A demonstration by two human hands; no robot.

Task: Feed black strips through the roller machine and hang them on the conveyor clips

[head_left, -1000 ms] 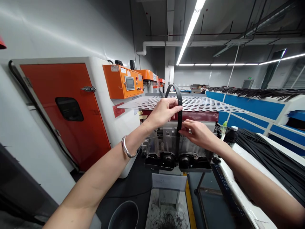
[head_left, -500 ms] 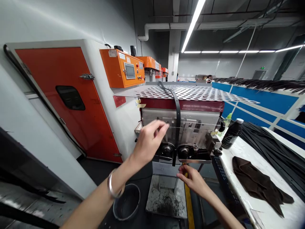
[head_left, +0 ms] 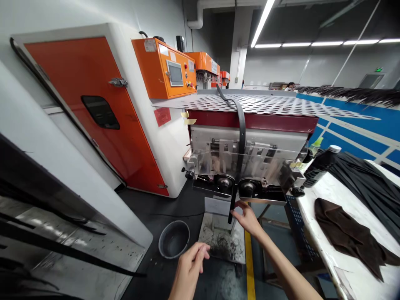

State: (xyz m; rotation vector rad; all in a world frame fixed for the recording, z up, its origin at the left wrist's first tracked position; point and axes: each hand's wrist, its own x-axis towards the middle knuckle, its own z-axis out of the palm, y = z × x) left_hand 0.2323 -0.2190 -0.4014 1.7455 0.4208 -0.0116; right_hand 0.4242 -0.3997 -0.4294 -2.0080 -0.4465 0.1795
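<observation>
A long black belt strap (head_left: 241, 137) runs over the perforated top of the machine (head_left: 281, 121), down its front and between two dark rollers (head_left: 225, 183). Below the rollers, my right hand (head_left: 246, 216) pinches the strap's lower end from the right, thumb and forefinger at its edge. My left hand (head_left: 190, 264) is lower and to the left, apart from the strap, its fingers curled together with nothing visible in them. A clear guard (head_left: 203, 164) crosses the machine's front above the rollers.
On the floor stand a dark bucket (head_left: 174, 239) and the machine's stained base plate (head_left: 218, 246). At right, a white table (head_left: 312, 208) bears a brown cloth (head_left: 343, 233), a black bottle (head_left: 321, 166) and black straps (head_left: 365, 183). An orange-doored cabinet (head_left: 93, 112) is at left.
My left hand has dropped from in front of the machine to below the rollers. My right hand has closed on the strap's lower end. The view has tilted down.
</observation>
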